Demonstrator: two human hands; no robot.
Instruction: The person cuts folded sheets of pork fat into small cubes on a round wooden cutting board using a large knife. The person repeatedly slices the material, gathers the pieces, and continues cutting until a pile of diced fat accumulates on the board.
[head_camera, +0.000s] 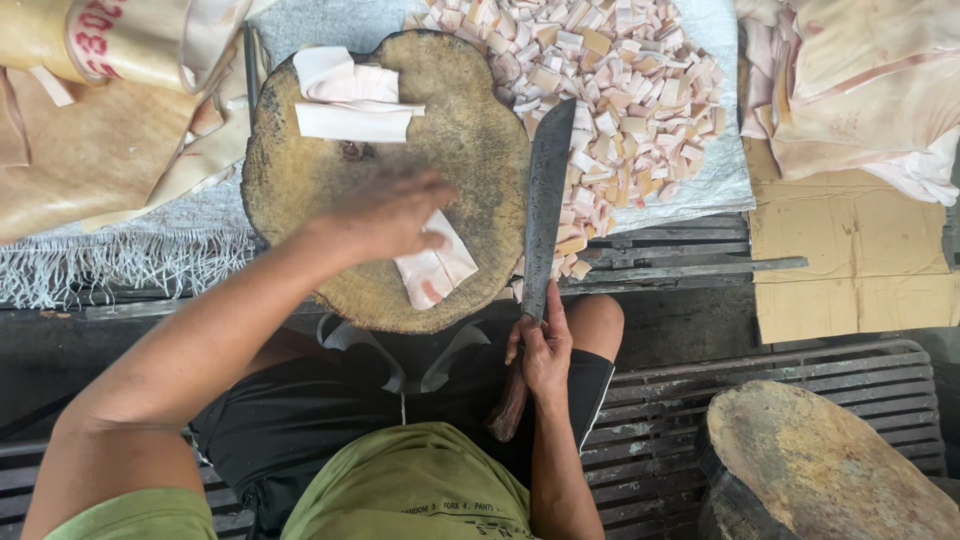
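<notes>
At centre frame, a round wooden chopping block carries folded slabs of pale pork skin at its upper edge, with a heap of small cut pieces spread on sacking at upper right. Over the block, the left hand, blurred with fingers spread, touches a folded skin strip. Lower centre, the right hand is clamped on the handle of a long cleaver, its blade lying along the block's right edge.
</notes>
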